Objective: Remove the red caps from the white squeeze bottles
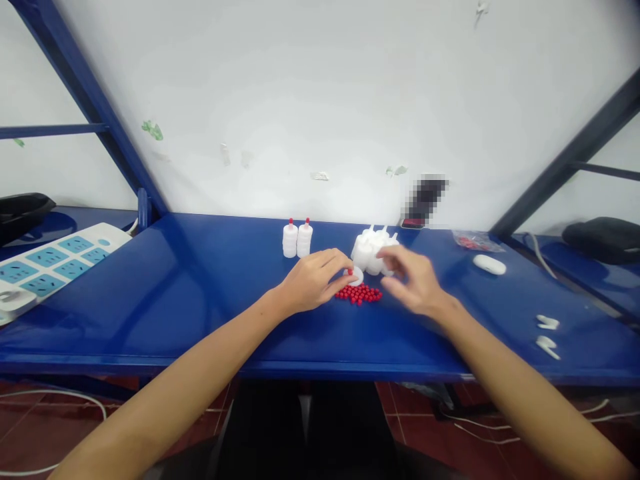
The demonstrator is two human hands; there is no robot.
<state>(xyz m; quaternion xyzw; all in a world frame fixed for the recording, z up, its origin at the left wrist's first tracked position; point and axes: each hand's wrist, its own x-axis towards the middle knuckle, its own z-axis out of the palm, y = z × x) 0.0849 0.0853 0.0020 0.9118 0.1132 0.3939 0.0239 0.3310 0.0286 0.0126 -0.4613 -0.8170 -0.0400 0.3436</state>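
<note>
A small white bottle (357,277) with a red tip sits between the thumb and fingers of my left hand (316,280), tilted toward me. Just below it lies a pile of small red caps (359,294) on the blue table. My right hand (414,279) is slightly blurred, its thumb and fingers apart with nothing seen in them. It hovers right of the pile, in front of a cluster of white bottles (370,247) with bare white nozzles, partly covering them. Two white ribbed bottles (297,240) with red caps stand upright together behind my left hand.
A phone (425,200), partly pixelated, leans on the wall. On the right are a clear bag of red pieces (477,241), a white earbud case (489,265) and two earbuds (547,333). A power strip (60,263) lies at the left on the blue table (200,300).
</note>
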